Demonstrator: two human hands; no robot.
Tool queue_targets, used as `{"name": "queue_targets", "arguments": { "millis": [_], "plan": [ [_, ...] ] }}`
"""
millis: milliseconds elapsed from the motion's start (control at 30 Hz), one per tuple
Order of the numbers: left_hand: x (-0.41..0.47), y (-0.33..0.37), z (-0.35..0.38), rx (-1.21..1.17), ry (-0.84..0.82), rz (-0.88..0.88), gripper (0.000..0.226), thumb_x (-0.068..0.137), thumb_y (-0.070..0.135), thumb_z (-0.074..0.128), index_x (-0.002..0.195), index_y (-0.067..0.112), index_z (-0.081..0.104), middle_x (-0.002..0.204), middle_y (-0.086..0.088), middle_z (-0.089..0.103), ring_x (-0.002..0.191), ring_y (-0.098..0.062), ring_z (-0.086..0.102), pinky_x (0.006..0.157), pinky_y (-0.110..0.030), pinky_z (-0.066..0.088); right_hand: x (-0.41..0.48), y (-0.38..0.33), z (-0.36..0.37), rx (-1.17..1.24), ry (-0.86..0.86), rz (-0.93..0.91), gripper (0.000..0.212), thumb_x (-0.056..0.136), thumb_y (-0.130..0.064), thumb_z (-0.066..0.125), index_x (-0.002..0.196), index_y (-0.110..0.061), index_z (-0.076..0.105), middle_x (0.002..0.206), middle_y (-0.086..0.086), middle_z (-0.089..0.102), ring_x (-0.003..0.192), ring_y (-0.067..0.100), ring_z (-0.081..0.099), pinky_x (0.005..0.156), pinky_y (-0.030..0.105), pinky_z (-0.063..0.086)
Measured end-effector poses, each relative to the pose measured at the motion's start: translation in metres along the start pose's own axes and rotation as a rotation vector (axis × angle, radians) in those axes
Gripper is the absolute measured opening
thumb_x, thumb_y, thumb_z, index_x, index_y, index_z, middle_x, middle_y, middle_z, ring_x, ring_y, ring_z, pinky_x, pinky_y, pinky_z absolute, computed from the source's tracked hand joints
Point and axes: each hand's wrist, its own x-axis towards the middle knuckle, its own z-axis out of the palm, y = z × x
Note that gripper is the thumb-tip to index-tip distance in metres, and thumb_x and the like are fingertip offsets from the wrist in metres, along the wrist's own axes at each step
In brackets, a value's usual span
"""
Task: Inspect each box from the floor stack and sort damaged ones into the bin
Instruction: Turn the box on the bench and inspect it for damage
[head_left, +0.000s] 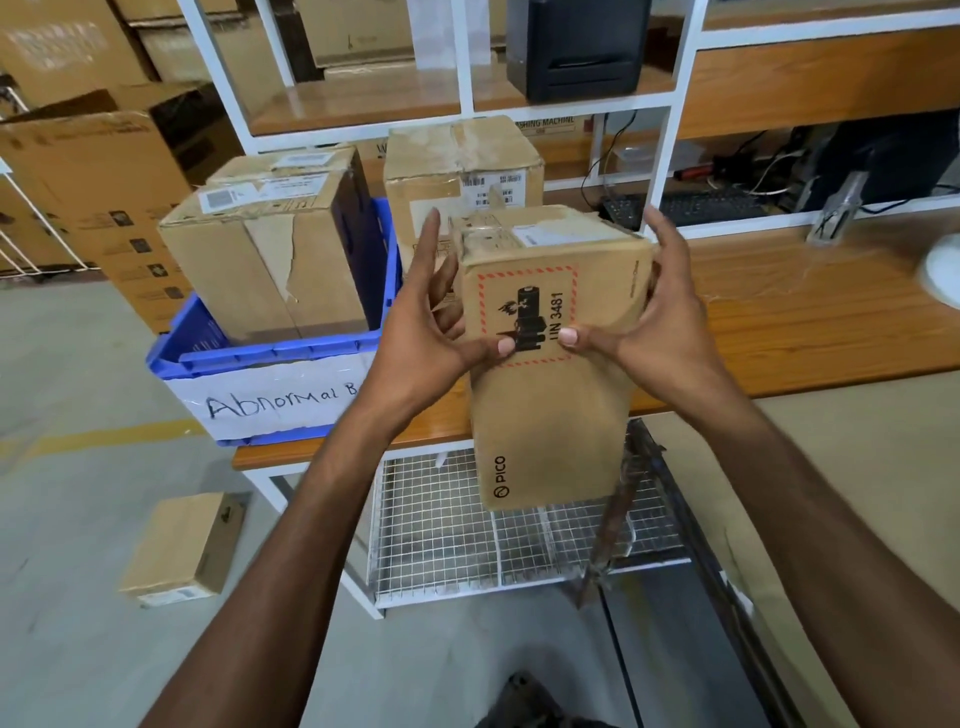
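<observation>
A tall torn box (260, 260) fills most of the blue bin (280, 353) at the tabletop's (805, 322) left end, leaving only narrow strips along its front rim and right wall. A second box (457, 171) stands just behind the held box (550, 405), blocking the way back. Open wood surface lies to the right, up to the white shelf post (670, 156). Open floor (78, 389) lies left, with one small box (182, 545).

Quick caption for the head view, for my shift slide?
Left hand and right hand hold a PICO box beside the blue bin, which holds a torn box.
</observation>
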Motion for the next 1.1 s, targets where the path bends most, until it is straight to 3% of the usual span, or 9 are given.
{"name": "queue_targets", "arguments": {
  "millis": [67, 167, 267, 400, 567, 733, 833, 933, 1100],
  "plan": [
    [-0.001, 0.005, -0.002, -0.075, 0.07, -0.026, 0.119, 0.077, -0.003, 0.089, 0.167, 0.027, 0.017, 0.16, -0.007, 0.05, 0.138, -0.017, 0.058, 0.107, -0.038, 0.055, 0.003, -0.004, -0.002, 0.035, 0.056, 0.008, 0.121, 0.066, -0.024, 0.099, 0.163, -0.031, 0.026, 0.134, -0.019, 0.06, 0.125, 0.001, 0.058, 0.098, 0.022, 0.053],
    [0.0, 0.0, 0.006, -0.081, 0.133, -0.014, 0.077, 0.087, 0.005, 0.083, 0.155, 0.01, 0.047, 0.143, -0.004, 0.066, 0.131, -0.014, 0.064, 0.109, -0.04, 0.054, 0.009, 0.001, 0.007, 0.168, 0.156, 0.055, 0.084, 0.072, -0.028, 0.096, 0.145, -0.022, 0.054, 0.132, -0.007, 0.07, 0.117, 0.005, 0.068, 0.097, 0.038, 0.061],
    [-0.004, -0.021, 0.018, -0.06, 0.085, -0.078, 0.069, 0.095, 0.017, 0.079, 0.156, 0.014, 0.047, 0.139, 0.001, 0.069, 0.13, -0.013, 0.064, 0.111, -0.044, 0.053, 0.008, 0.019, 0.017, 0.16, 0.084, 0.083, 0.062, 0.085, -0.027, 0.086, 0.142, -0.028, 0.06, 0.124, -0.009, 0.074, 0.111, 0.007, 0.071, 0.095, 0.046, 0.061],
    [-0.018, -0.043, 0.029, -0.053, 0.049, -0.174, 0.09, 0.093, 0.026, 0.082, 0.165, 0.032, 0.028, 0.139, 0.012, 0.068, 0.125, -0.002, 0.064, 0.111, -0.039, 0.053, -0.003, 0.044, 0.026, 0.119, -0.082, 0.154, 0.089, 0.085, -0.024, 0.086, 0.155, -0.048, 0.036, 0.13, -0.018, 0.067, 0.117, 0.01, 0.067, 0.102, 0.051, 0.057],
    [-0.014, -0.04, 0.025, -0.025, 0.024, -0.103, 0.113, 0.089, 0.022, 0.085, 0.168, 0.038, 0.006, 0.152, 0.011, 0.057, 0.134, -0.004, 0.058, 0.115, -0.041, 0.049, 0.004, 0.037, 0.017, 0.104, -0.115, 0.071, 0.104, 0.081, -0.026, 0.087, 0.161, -0.046, 0.023, 0.143, -0.016, 0.059, 0.129, 0.009, 0.06, 0.107, 0.049, 0.053],
    [0.011, -0.023, 0.021, -0.019, 0.16, 0.025, 0.101, 0.088, 0.02, 0.087, 0.159, 0.025, 0.016, 0.153, 0.002, 0.053, 0.135, -0.007, 0.058, 0.117, -0.043, 0.046, 0.026, 0.023, 0.019, 0.183, -0.058, 0.032, 0.103, 0.069, -0.039, 0.094, 0.152, -0.028, 0.035, 0.138, -0.011, 0.062, 0.125, 0.009, 0.063, 0.104, 0.046, 0.056],
    [0.026, -0.022, 0.018, -0.021, 0.193, 0.054, 0.094, 0.087, 0.024, 0.087, 0.155, 0.02, 0.023, 0.15, -0.004, 0.054, 0.135, -0.014, 0.059, 0.114, -0.046, 0.049, 0.036, 0.02, 0.023, 0.204, -0.058, 0.001, 0.102, 0.07, -0.036, 0.095, 0.151, -0.022, 0.034, 0.14, -0.006, 0.063, 0.127, 0.012, 0.064, 0.105, 0.047, 0.056],
    [0.037, -0.029, 0.014, -0.005, 0.187, 0.09, 0.092, 0.089, 0.026, 0.086, 0.157, 0.018, 0.025, 0.154, -0.007, 0.05, 0.139, -0.018, 0.056, 0.114, -0.049, 0.048, 0.042, 0.024, 0.027, 0.193, -0.061, -0.006, 0.099, 0.075, -0.032, 0.092, 0.154, -0.023, 0.032, 0.139, -0.011, 0.062, 0.126, 0.008, 0.063, 0.106, 0.046, 0.056],
    [0.029, -0.054, 0.016, -0.012, 0.16, 0.014, 0.094, 0.092, 0.014, 0.081, 0.162, 0.023, 0.018, 0.155, -0.003, 0.049, 0.138, -0.014, 0.056, 0.113, -0.044, 0.05, 0.036, 0.041, 0.038, 0.099, -0.124, -0.005, 0.112, 0.076, -0.043, 0.091, 0.162, -0.038, 0.02, 0.145, -0.016, 0.057, 0.131, 0.009, 0.06, 0.105, 0.052, 0.055]
  ]
}}
